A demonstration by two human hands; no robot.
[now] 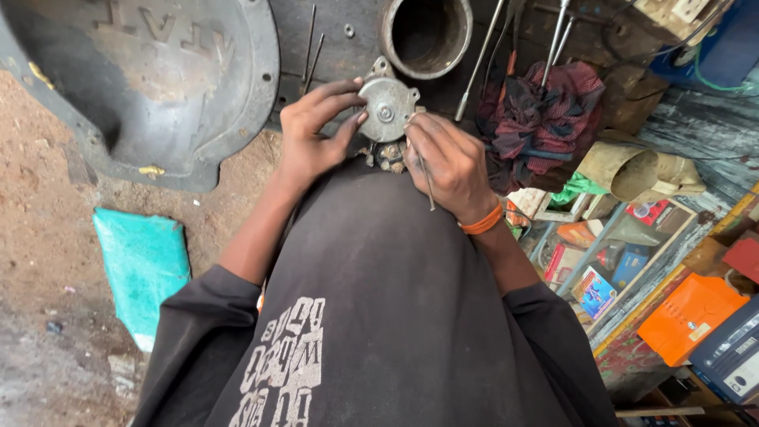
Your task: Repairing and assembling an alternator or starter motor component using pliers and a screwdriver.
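My left hand (315,130) grips a small round grey metal motor part (387,107) by its left rim, holding it above my lap. My right hand (449,162) is closed around a thin metal tool (428,183), its upper end pressed to the part's right edge and its shaft sticking down past my fingers. An orange band circles my right wrist. Dark terminals show under the part, between my hands. My black printed shirt fills the lower middle of the view.
A large grey metal housing (150,79) lies at the upper left on dirt ground. A metal cylinder (425,33), long rods (482,55), a chequered rag (545,119) and a brass pipe (632,170) lie ahead. Coloured boxes (632,261) crowd the right; a teal bag (142,265) lies at the left.
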